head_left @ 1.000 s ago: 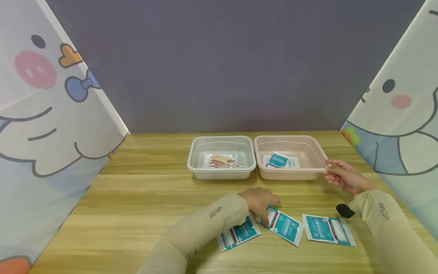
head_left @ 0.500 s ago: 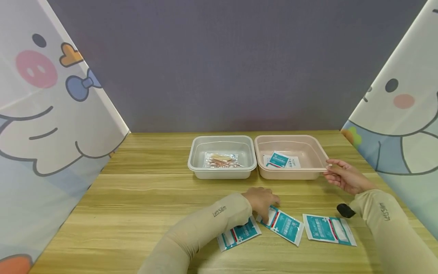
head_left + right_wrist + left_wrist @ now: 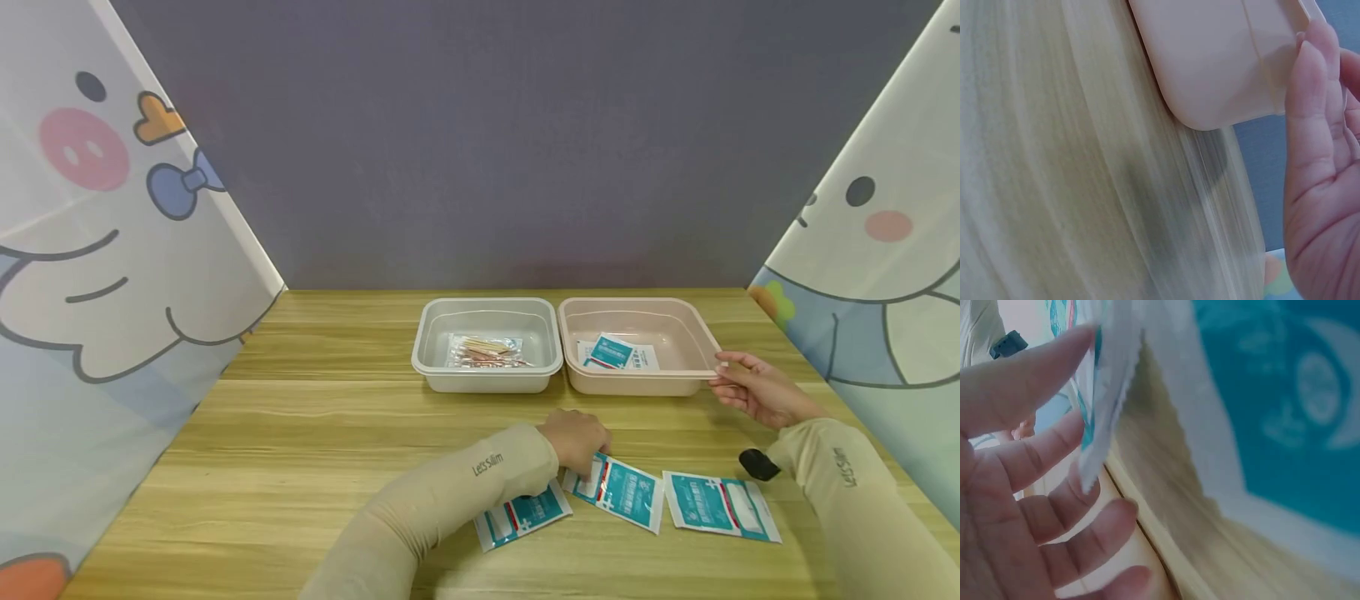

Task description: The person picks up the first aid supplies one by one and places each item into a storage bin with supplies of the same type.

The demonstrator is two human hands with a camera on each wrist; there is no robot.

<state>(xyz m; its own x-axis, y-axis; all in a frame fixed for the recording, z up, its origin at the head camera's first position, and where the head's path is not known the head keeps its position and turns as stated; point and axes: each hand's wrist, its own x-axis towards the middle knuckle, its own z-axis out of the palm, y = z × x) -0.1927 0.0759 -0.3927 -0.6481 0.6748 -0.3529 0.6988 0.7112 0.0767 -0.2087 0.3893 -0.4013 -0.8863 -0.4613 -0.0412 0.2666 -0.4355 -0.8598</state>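
Note:
My left hand (image 3: 576, 442) pinches the upper left end of a teal-and-white flat packet (image 3: 628, 496) on the table. In the left wrist view the packet's crimped white edge (image 3: 1105, 425) lies between thumb and forefinger, the other fingers loosely bent. A similar packet (image 3: 534, 508) lies partly hidden under the left wrist, and another packet (image 3: 722, 506) lies to the right. My right hand (image 3: 767, 396) grips the front right corner of a pink plastic bin (image 3: 637, 385). Inside the bin rest a small teal packet (image 3: 612, 351) and white packets beneath it.
A pale grey bin (image 3: 487, 382) stands left of the pink one, almost touching it. It holds clear bags of cotton swabs (image 3: 487, 351). The wooden table (image 3: 300, 467) meets a dark back wall (image 3: 510, 150), with cartoon-printed panels (image 3: 97, 250) on both sides.
My left fingers have drawn together on the middle packet, whose right end has shifted slightly up. The right hand stays on the pink bin.

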